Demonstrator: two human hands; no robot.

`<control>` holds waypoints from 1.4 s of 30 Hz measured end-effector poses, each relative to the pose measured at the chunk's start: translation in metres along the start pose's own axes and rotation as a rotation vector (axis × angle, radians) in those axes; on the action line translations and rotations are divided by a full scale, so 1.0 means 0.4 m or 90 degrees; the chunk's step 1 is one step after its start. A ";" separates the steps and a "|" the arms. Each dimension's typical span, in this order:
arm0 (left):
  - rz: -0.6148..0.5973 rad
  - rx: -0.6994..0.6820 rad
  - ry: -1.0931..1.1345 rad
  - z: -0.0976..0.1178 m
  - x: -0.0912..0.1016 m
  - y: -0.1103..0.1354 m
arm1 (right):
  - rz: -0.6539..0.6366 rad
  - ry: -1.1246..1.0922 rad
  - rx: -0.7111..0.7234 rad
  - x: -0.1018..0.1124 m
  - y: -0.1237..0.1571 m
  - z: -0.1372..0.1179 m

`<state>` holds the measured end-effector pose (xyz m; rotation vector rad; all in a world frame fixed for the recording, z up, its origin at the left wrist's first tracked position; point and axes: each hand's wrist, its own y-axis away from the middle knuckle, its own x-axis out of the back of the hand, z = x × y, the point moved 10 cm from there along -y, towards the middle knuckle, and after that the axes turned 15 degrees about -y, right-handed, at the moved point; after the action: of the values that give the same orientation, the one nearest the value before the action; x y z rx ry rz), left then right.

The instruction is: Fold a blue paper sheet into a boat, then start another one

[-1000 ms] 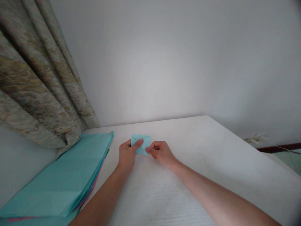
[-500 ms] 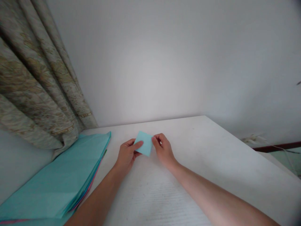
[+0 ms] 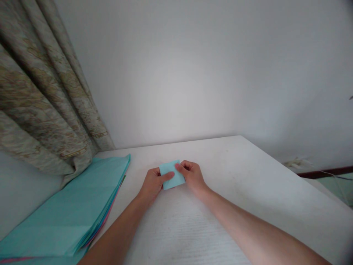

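Note:
Between my hands is a small light-blue square of paper (image 3: 172, 181), which looks folded, held just above the white table. My left hand (image 3: 154, 184) grips its left side, thumb flat across the front and the other fingers behind. At the upper right edge, my right hand (image 3: 193, 177) pinches the paper between thumb and curled fingers. The backs of the fingers behind the paper are hidden.
A stack of large light-blue paper sheets (image 3: 68, 206), with pink and darker blue edges below, lies on the left of the white table (image 3: 220, 169). A patterned curtain (image 3: 55, 92) hangs behind it. Cables (image 3: 299, 162) run beyond the table's right edge.
The paper has turned and come slightly lower and nearer, its edges now more level. My left thumb reaches further across it, and my right hand has shifted a little lower.

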<state>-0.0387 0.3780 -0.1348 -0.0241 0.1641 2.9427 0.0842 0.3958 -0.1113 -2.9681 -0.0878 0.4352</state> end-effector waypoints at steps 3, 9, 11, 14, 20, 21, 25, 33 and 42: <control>0.033 -0.025 -0.028 0.008 0.013 0.000 | -0.020 0.009 -0.004 -0.010 0.002 0.004; 0.202 -0.060 -0.039 0.027 0.084 0.007 | -0.086 0.097 0.029 -0.037 0.010 0.003; 0.173 -0.038 -0.014 0.020 0.068 0.005 | -0.064 0.119 0.042 -0.029 0.011 -0.006; 0.083 -0.009 -0.011 0.010 0.027 0.001 | -0.015 0.123 0.056 -0.012 0.010 -0.021; 0.191 -0.048 0.012 0.027 0.072 0.009 | -0.028 0.084 0.028 -0.016 0.007 -0.008; 0.193 -0.052 0.023 0.028 0.073 0.009 | -0.024 0.075 0.023 -0.014 0.008 -0.007; 0.143 -0.094 -0.050 0.048 0.048 0.011 | -0.046 -0.016 -0.010 -0.021 0.012 -0.004; 0.154 -0.111 -0.210 0.070 0.045 0.027 | -0.050 -0.033 -0.029 -0.026 0.016 -0.003; 0.063 -0.084 -0.166 0.049 0.019 0.021 | -0.042 -0.071 -0.050 -0.017 0.013 0.007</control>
<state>-0.0479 0.3734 -0.1146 0.3562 -0.0692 3.0129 0.0769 0.3905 -0.1128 -3.0058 -0.2188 0.6019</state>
